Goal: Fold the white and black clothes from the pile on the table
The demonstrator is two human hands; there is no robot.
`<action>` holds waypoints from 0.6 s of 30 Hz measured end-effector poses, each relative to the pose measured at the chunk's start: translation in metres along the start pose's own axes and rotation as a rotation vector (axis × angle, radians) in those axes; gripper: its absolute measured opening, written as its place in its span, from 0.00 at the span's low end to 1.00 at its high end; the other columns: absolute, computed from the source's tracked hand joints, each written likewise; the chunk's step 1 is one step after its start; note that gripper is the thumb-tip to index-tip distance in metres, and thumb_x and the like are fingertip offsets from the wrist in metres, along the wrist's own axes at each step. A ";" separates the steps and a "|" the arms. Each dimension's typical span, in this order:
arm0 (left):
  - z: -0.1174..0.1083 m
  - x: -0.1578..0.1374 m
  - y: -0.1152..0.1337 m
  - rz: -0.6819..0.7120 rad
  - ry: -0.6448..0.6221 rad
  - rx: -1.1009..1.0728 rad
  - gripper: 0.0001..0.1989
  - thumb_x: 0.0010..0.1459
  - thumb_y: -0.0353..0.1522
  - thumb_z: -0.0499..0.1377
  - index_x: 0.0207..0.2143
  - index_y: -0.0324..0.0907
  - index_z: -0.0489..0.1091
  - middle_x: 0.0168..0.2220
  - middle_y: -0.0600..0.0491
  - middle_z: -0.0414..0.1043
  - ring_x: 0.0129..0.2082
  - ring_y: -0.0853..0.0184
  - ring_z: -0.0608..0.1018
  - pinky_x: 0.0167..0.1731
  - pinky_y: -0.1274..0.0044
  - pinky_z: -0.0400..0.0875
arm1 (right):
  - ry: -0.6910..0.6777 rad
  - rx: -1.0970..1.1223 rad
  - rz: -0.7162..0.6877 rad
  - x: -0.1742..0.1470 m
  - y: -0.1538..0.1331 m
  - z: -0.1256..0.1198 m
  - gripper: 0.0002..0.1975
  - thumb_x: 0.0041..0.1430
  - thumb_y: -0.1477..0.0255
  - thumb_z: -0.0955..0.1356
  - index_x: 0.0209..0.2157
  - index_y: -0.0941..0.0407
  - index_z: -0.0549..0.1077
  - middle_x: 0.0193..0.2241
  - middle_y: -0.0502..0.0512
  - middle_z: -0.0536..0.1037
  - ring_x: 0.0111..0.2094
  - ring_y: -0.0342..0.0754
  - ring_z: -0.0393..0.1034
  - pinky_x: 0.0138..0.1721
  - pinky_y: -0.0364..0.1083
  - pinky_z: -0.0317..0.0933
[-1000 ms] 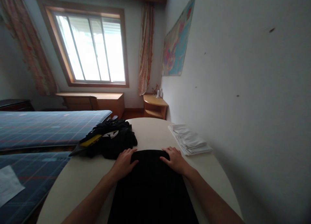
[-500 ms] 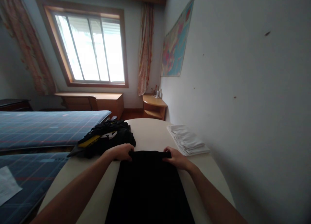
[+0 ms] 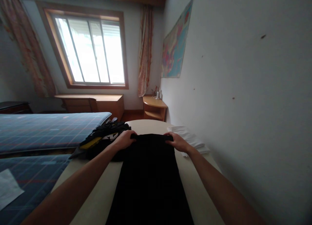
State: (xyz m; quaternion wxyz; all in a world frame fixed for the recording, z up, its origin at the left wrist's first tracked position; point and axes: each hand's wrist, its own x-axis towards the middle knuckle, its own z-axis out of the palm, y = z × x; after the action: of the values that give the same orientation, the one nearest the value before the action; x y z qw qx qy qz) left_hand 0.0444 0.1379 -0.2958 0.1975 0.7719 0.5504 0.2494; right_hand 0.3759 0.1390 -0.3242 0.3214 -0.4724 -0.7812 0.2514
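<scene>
A long black garment (image 3: 151,179), by its band-like far edge probably trousers, stretches from the middle of the white table (image 3: 92,202) toward me. My left hand (image 3: 126,139) pinches the far left corner of it. At the far right corner, my right hand (image 3: 177,142) grips the same edge between thumb and fingers. The edge is pulled fairly straight between both hands, and the near end runs out of view. Just behind my left hand lies a heap of dark clothes (image 3: 97,150) with yellow and white patches. White folded cloth or sheets (image 3: 192,138) lie beyond my right hand.
Blue plaid mattresses (image 3: 48,130) lie along the left of the table, one with a white sheet (image 3: 8,187) on it. A white wall (image 3: 255,130) closes off the right side. Wooden desks (image 3: 109,103) stand by the window at the back.
Both hands have moved forward and up with the far edge of the black garment, away from me. The garment now hides part of the tabletop it did not cover before.
</scene>
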 end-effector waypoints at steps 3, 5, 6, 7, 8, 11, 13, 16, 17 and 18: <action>-0.002 -0.005 -0.005 -0.006 -0.008 -0.115 0.16 0.50 0.33 0.61 0.42 0.39 0.76 0.29 0.53 0.75 0.23 0.67 0.76 0.24 0.77 0.73 | 0.008 0.029 -0.025 -0.006 -0.005 -0.006 0.20 0.53 0.69 0.71 0.48 0.58 0.73 0.42 0.58 0.79 0.43 0.53 0.73 0.49 0.52 0.65; -0.001 -0.008 -0.009 -0.004 -0.009 -0.185 0.16 0.50 0.35 0.62 0.43 0.39 0.75 0.30 0.53 0.75 0.25 0.67 0.77 0.24 0.78 0.74 | 0.019 0.039 -0.023 -0.011 -0.006 -0.007 0.22 0.53 0.68 0.71 0.49 0.58 0.72 0.42 0.58 0.78 0.43 0.53 0.73 0.49 0.52 0.65; 0.001 -0.009 -0.010 -0.004 -0.007 -0.214 0.17 0.50 0.35 0.62 0.43 0.39 0.75 0.31 0.53 0.75 0.27 0.66 0.77 0.24 0.78 0.74 | 0.033 0.039 -0.017 -0.014 -0.006 -0.006 0.23 0.53 0.68 0.71 0.50 0.58 0.71 0.43 0.58 0.78 0.43 0.53 0.73 0.49 0.52 0.65; 0.002 -0.009 -0.011 -0.005 -0.004 -0.237 0.17 0.50 0.35 0.62 0.43 0.39 0.75 0.31 0.53 0.75 0.27 0.66 0.77 0.25 0.77 0.74 | 0.055 0.036 -0.011 -0.016 -0.004 -0.004 0.23 0.53 0.68 0.71 0.51 0.58 0.70 0.43 0.58 0.78 0.44 0.53 0.73 0.50 0.52 0.65; 0.004 -0.009 -0.012 -0.006 -0.001 -0.253 0.17 0.49 0.35 0.62 0.43 0.39 0.75 0.31 0.53 0.75 0.28 0.66 0.77 0.26 0.77 0.75 | 0.081 0.031 -0.006 -0.018 -0.002 0.000 0.24 0.53 0.68 0.71 0.52 0.58 0.69 0.44 0.59 0.77 0.45 0.53 0.73 0.51 0.53 0.64; 0.013 -0.009 -0.014 -0.014 0.016 -0.271 0.17 0.48 0.35 0.62 0.42 0.37 0.75 0.28 0.54 0.74 0.25 0.67 0.75 0.27 0.76 0.73 | 0.135 0.026 -0.002 -0.024 0.009 0.014 0.26 0.53 0.73 0.69 0.55 0.56 0.66 0.48 0.59 0.75 0.50 0.53 0.71 0.57 0.55 0.61; 0.019 -0.009 -0.015 -0.021 0.029 -0.266 0.17 0.48 0.34 0.62 0.41 0.37 0.75 0.25 0.55 0.73 0.25 0.66 0.75 0.28 0.76 0.72 | 0.140 0.049 0.021 -0.027 0.018 0.024 0.30 0.51 0.77 0.67 0.58 0.55 0.64 0.51 0.59 0.74 0.53 0.52 0.69 0.58 0.55 0.60; 0.026 -0.008 -0.016 -0.033 0.049 -0.256 0.18 0.48 0.34 0.60 0.42 0.37 0.75 0.24 0.55 0.73 0.26 0.64 0.76 0.29 0.75 0.71 | 0.151 0.136 0.154 -0.030 0.032 0.035 0.39 0.50 0.77 0.69 0.64 0.55 0.55 0.58 0.65 0.67 0.51 0.52 0.71 0.54 0.54 0.65; 0.028 -0.008 -0.017 -0.038 0.053 -0.253 0.18 0.48 0.34 0.60 0.42 0.37 0.75 0.25 0.55 0.74 0.27 0.64 0.77 0.30 0.75 0.71 | 0.142 0.171 0.216 -0.032 0.036 0.036 0.42 0.51 0.75 0.70 0.66 0.55 0.51 0.61 0.67 0.64 0.49 0.51 0.72 0.51 0.54 0.67; 0.029 -0.007 -0.017 -0.044 0.056 -0.251 0.17 0.48 0.34 0.60 0.42 0.37 0.75 0.25 0.55 0.74 0.27 0.63 0.77 0.30 0.75 0.71 | 0.121 0.204 0.272 -0.034 0.040 0.036 0.46 0.51 0.73 0.71 0.67 0.54 0.47 0.63 0.69 0.60 0.47 0.51 0.73 0.49 0.54 0.68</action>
State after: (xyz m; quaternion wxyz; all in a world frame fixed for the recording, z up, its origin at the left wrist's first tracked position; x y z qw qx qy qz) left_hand 0.0472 0.1360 -0.3306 0.2824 0.7216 0.5370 0.3334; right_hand 0.3841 0.1221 -0.3850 0.3770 -0.5529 -0.6598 0.3418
